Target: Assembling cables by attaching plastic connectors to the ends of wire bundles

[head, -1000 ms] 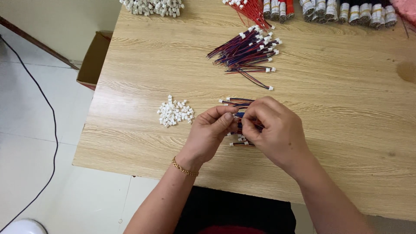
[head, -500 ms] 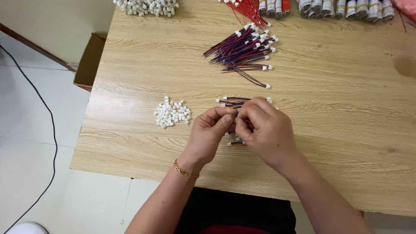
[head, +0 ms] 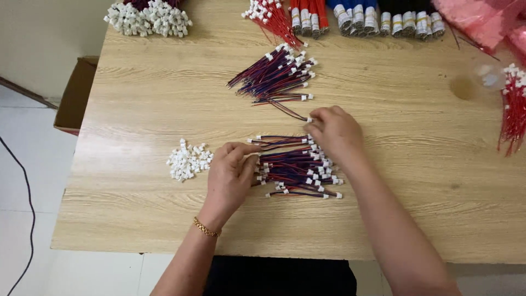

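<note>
left hand [head: 230,175]: bare, no rings seen | left wrist: thin gold chain bracelet [head: 206,227] | right hand [head: 335,132]: bare, no rings or watch seen | forearms: bare, no sleeves in view | lap: dark clothing [head: 279,277] below table edge

1. We sit at a light wooden table [head: 137,109] with a plain grain top.
2. A small heap of white plastic plugs [head: 188,159] lies near its front left.
3. Just right of that heap lies a pile of short red and blue wires [head: 296,167] with white ends.
4. A second, fanned pile of the same wires [head: 272,75] lies further back, well apart from the first.
5. Along the far edge lie a larger heap of white plugs [head: 148,17], red wires [head: 272,17] and taped wire bundles [head: 378,16].
6. More red wires [head: 512,109] lie at the right edge.
</note>
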